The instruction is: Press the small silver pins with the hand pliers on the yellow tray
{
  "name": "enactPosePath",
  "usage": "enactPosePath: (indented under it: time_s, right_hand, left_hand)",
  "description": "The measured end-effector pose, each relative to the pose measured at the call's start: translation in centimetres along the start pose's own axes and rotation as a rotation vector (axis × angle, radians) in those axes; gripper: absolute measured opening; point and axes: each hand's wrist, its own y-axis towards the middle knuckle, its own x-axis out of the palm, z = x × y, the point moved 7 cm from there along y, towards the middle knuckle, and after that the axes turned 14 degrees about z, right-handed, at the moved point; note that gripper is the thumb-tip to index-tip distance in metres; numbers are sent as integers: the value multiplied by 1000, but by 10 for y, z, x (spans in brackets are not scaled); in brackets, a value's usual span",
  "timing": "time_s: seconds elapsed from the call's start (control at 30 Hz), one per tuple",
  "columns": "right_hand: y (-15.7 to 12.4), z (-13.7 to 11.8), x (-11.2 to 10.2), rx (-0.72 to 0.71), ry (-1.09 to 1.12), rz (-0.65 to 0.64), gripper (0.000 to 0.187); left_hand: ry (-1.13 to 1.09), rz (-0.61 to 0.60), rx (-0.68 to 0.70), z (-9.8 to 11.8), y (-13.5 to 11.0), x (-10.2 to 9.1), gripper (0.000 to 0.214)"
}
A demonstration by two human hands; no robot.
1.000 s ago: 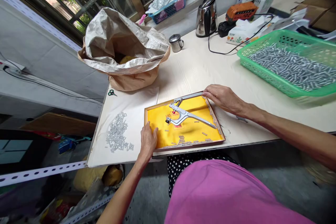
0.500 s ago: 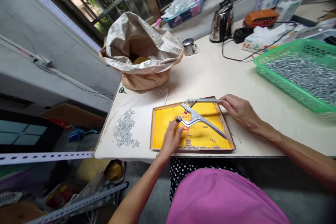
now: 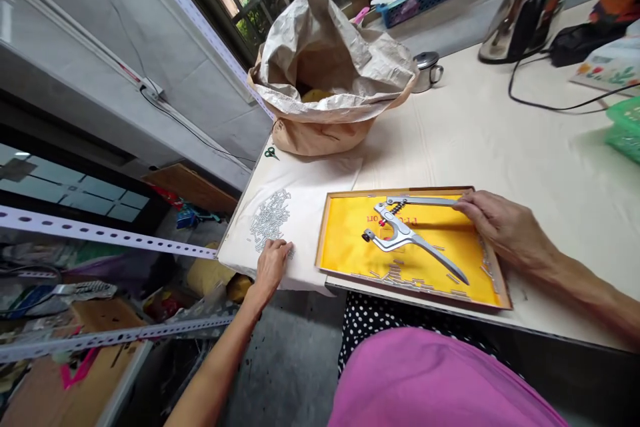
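Observation:
My right hand (image 3: pixel 510 223) is closed round the end of the upper handle of grey snap pliers (image 3: pixel 407 235). The pliers are held spread over a shallow tray (image 3: pixel 320 233) with a yellow lining. Small silvery pins (image 3: pixel 395 273) lie scattered along the tray's near and right sides. At the near edge of a pile of similar pins (image 3: pixel 270 217) on the white cloth is my left hand (image 3: pixel 273 263). Its fingers are bent down and drawn together on the pile; whatever they pinch is hidden.
Behind the tray stands a large open paper sack (image 3: pixel 325 133), with a lidded metal mug (image 3: pixel 427 71) beside it. Small green scissors (image 3: pixel 271 153) lie near the table's left edge. A steel kettle (image 3: pixel 530 13), a cord and part of a green basket (image 3: pixel 625 123) are at the right.
My left hand has left the jaw end of the pliers and moved left to the pin pile. My right hand keeps its hold on the handle. The view has swung left.

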Motion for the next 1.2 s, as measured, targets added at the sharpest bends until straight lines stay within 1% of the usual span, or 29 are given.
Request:
enactPosePath:
  time_s: [0.07, 0.13, 0.23, 0.33, 0.4, 0.43, 0.5, 0.57, 0.6, 0.63, 0.67, 0.73, 0.8, 0.87, 0.93, 1.03, 1.13, 1.2]
  right_hand:
    - [3, -7, 11, -49, 9, -11, 38]
    - [5, -15, 20, -100, 1, -23, 40]
    - [7, -24, 29, -161, -15, -47, 39]
    - [8, -28, 33, -182, -25, -65, 39]
    - [10, -29, 37, -177, -21, -79, 39]
    - [10, -29, 39, -172, -17, -85, 38]
    - [12, -29, 45, -173, -7, -100, 37]
    - [16, -30, 52, -186, -3, -125, 37]
    - [18, -30, 56, -196, -5, -144, 37]
    - [20, -31, 60, -208, -9, -164, 38]
    - [23, -32, 63, -221, -18, -185, 38]
    - [29, -34, 69, -255, -42, -222, 39]
    - [35, -38, 74, -304, -62, -252, 42]
    - [40, -41, 78, -350, -78, -282, 45]
    - [44, -42, 81, -386, -86, -316, 47]
    - [46, -42, 88, -421, -89, -371, 49]
    - [49, -41, 92, -441, -82, -399, 50]
    - [50, -42, 94, -458, -77, -404, 51]
  left_hand:
    - [14, -67, 79, -1, -6, 9, 32]
    - [14, -100, 124, 1, -8, 14, 29]
    - [14, -110, 139, 0, -3, 16, 23]
    - [-21, -99, 139, -7, 2, 15, 20]
    - [-95, -67, 109, -11, 5, 12, 16]
    - [-144, -39, 68, -13, 6, 9, 14]
    - [-278, 7, -72, -11, 8, 4, 12]
    - [-469, -4, -238, 1, 9, 3, 12]
    - [-571, -20, -298, 13, 10, 3, 14]
    - [-663, -33, -328, 28, 11, 2, 15]
    - [-731, -27, -327, 44, 13, 1, 16]
    - [-807, 2, -279, 74, 20, -3, 15]
    - [-829, 0, -242, 95, 26, 1, 13]
    - [-811, -39, -237, 107, 32, 12, 11]
    - [-738, -56, -202, 111, 37, 22, 9]
    - [-544, -50, -62, 119, 42, 29, 11]
    - [-340, -58, 79, 128, 43, 31, 15]
    - [-253, -68, 145, 133, 43, 32, 15]
